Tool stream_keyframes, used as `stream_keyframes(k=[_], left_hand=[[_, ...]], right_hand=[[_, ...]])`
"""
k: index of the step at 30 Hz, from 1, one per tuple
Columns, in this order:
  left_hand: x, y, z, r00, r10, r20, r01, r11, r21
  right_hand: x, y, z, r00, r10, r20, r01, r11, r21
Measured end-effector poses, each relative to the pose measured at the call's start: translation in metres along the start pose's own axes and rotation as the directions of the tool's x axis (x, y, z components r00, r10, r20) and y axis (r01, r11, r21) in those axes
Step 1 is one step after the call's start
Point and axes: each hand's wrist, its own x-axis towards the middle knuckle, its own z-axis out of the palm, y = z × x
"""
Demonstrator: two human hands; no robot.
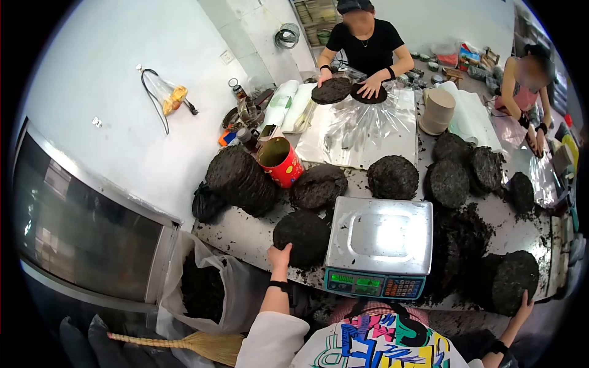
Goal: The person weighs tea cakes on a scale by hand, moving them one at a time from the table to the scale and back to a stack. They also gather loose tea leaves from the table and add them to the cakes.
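Note:
My left hand [280, 254] is at the lower edge of a dark round cake [300, 238], left of the scale, its fingers closed against the rim. Over on the right, my right hand [523, 305] touches the lower right edge of another dark cake [515, 282], which leans on a similar one; its fingers are partly hidden. Between the two hands sits a digital scale [380, 236] with a bare metal plate and lit green display. Dark loose material [469, 233] lies beside the scale's right side.
More dark cakes [392, 177] stand behind the scale, with a tall stack [241, 180] and red tin [280, 162] at left. A co-worker [368, 43] handles two cakes on plastic sheets; another person [524, 92] works at far right. An open sack [236, 294] and broom [211, 348] are lower left.

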Motion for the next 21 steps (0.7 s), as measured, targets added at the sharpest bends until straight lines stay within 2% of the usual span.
stream_keyframes(k=[1,4,6,7,8,10,11,13,14,15,16,17,18,19,20,21], left_hand=[[-0.002,0.001,0.005,0.999,0.045,-0.027,-0.045,0.999,-0.003],[0.005,-0.017,0.026,0.978,0.096,-0.186,-0.096,0.995,0.012],[-0.006,-0.008,0.019,0.980,0.110,-0.164,-0.093,0.990,0.103],[-0.014,0.002,0.011,0.981,0.116,-0.153,-0.093,0.984,0.149],[-0.023,0.011,0.003,0.974,0.129,-0.185,-0.115,0.990,0.088],[-0.040,0.031,-0.018,0.955,0.145,-0.259,-0.159,0.987,-0.034],[-0.043,0.041,-0.029,0.993,0.011,-0.122,-0.053,0.936,-0.347],[-0.064,0.062,-0.049,0.958,0.260,-0.117,-0.285,0.855,-0.433],[-0.080,0.078,-0.057,0.916,0.385,-0.115,-0.391,0.788,-0.476],[-0.113,0.100,-0.057,0.701,0.646,-0.303,-0.693,0.718,-0.072],[-0.144,0.125,-0.054,0.531,0.789,-0.310,-0.834,0.550,-0.030],[-0.173,0.143,-0.046,0.396,0.903,-0.166,-0.906,0.414,0.087],[-0.189,0.147,-0.027,0.237,0.971,-0.026,-0.964,0.238,0.115],[-0.207,0.151,-0.003,0.121,0.992,0.040,-0.990,0.117,0.083],[-0.216,0.149,0.022,0.035,0.992,0.118,-0.999,0.030,0.045],[-0.233,0.149,0.036,-0.010,0.995,0.104,-0.999,-0.007,-0.033]], right_hand=[[-0.017,-0.028,0.012,0.989,0.144,0.027,-0.147,0.958,0.246],[-0.053,-0.072,0.056,0.874,0.234,0.426,-0.448,0.725,0.523],[-0.079,-0.067,0.112,0.841,0.028,0.540,-0.258,0.898,0.356],[-0.131,-0.095,0.158,0.921,0.141,0.363,-0.205,0.968,0.143],[-0.154,-0.098,0.186,0.809,0.133,0.572,-0.229,0.968,0.098],[-0.196,-0.097,0.235,0.589,-0.015,0.808,-0.205,0.964,0.167],[-0.209,-0.096,0.247,0.597,0.015,0.802,-0.276,0.943,0.188],[-0.218,-0.098,0.258,0.637,0.083,0.766,-0.429,0.864,0.264],[-0.217,-0.096,0.262,0.608,0.106,0.787,-0.519,0.803,0.293],[-0.213,-0.090,0.264,0.581,0.129,0.804,-0.597,0.738,0.313],[-0.207,-0.084,0.261,0.557,0.153,0.816,-0.665,0.670,0.329],[-0.210,-0.093,0.264,0.520,0.173,0.836,-0.694,0.656,0.296],[-0.221,-0.107,0.275,0.487,0.193,0.852,-0.721,0.640,0.267],[-0.227,-0.106,0.285,0.463,0.177,0.868,-0.729,0.634,0.260],[-0.243,-0.122,0.294,0.481,0.158,0.862,-0.689,0.677,0.260],[-0.252,-0.124,0.305,0.475,0.150,0.867,-0.703,0.657,0.271]])
